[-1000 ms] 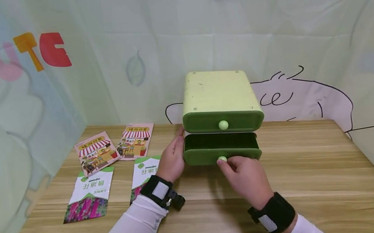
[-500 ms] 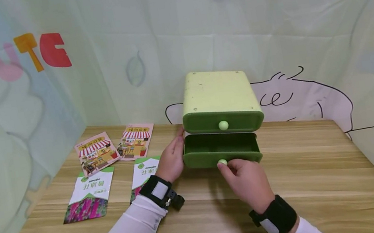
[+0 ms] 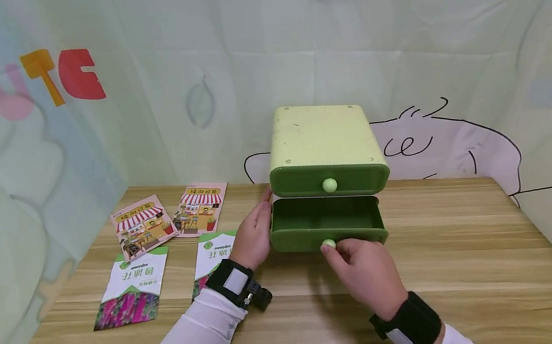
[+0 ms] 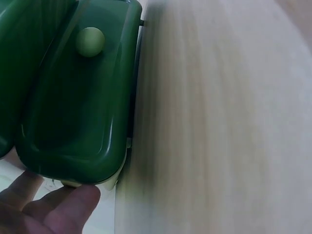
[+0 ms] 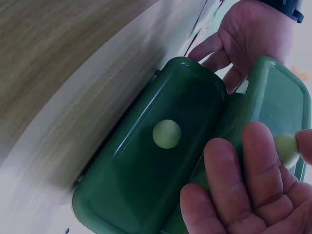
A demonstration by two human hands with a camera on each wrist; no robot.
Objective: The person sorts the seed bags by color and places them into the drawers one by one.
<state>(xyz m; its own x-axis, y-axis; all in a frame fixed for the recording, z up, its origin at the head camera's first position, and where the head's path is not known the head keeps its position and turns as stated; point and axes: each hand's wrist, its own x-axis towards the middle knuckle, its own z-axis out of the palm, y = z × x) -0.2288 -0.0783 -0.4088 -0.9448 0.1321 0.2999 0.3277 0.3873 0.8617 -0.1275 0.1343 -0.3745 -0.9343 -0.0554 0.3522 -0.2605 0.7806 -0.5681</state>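
Drawer box [image 3: 323, 132], pale yellow-green shell with dark green drawer fronts, sits on the tabletop [image 3: 488, 265], a bit right of middle in the head view, near the back cloth. Pulled-out drawer [image 3: 294, 240] sticks out below the closed top drawer [image 3: 299, 181], dark green inside. Wrist views show another closed lower drawer [image 5: 129, 178], between it and the tabletop, with its own round knob [image 5: 166, 134].

Hands: right hand [image 3: 370, 272] pinches the pulled-out drawer's pale green knob [image 3: 328, 244], thumb and index finger on it, other fingers loosely bent. Left hand [image 3: 251, 238] lies against the left side of the box, fingers extended along it, not wrapped round anything; fingertips partly hidden in the head view.

Both wrists: black strap bands, left band [image 3: 229, 280] and right band [image 3: 411, 321], over white sleeves.

Left of the box, four flat packets. Left pink packet [image 3: 144, 224] overlaps a corner of right pink packet [image 3: 201, 204] and the top of left white-green packet [image 3: 135, 288]. Right white-green packet [image 3: 212, 256] partly covered by the left wrist.

Behind: printed cloth [image 3: 339, 20], "CUTE" lettering [image 3: 40, 70] at left, cartoon line drawing [image 3: 449, 146] behind the box.
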